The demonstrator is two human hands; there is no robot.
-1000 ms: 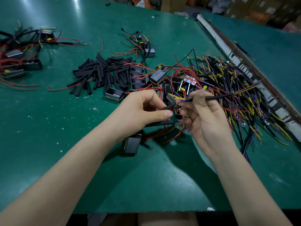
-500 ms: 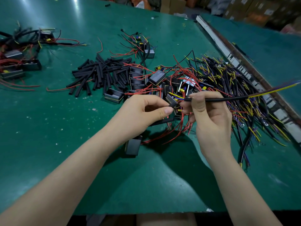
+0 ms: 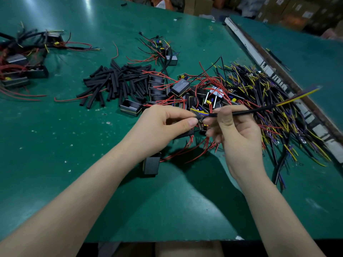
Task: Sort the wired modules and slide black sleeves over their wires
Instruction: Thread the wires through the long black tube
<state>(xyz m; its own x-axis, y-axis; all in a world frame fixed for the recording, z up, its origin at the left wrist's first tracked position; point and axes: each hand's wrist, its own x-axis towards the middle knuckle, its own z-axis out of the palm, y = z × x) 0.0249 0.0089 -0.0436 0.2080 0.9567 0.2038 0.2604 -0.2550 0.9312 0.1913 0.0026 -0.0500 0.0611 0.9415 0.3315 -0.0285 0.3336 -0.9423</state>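
My left hand (image 3: 163,125) pinches a small wired module (image 3: 199,117) between thumb and fingers, just above the table. My right hand (image 3: 233,130) pinches a thin black-sleeved cable (image 3: 246,111) whose yellow and purple wire ends (image 3: 300,94) stick out up and to the right. The two hands meet at the module. Red wires (image 3: 187,149) hang from under my hands to a black box module (image 3: 151,165) lying on the table. A pile of loose black sleeves (image 3: 115,82) lies to the upper left of my hands.
A heap of black box modules with red wires (image 3: 178,89) sits just beyond my hands. A tangle of yellow, purple and black wires (image 3: 269,101) fills the right side. Finished-looking modules (image 3: 20,69) lie at the far left. A white rail (image 3: 263,65) borders the green table (image 3: 55,145).
My right hand has shifted the sleeved cable so its free end points lower and shorter to the right. Both hands have stayed together at the module.
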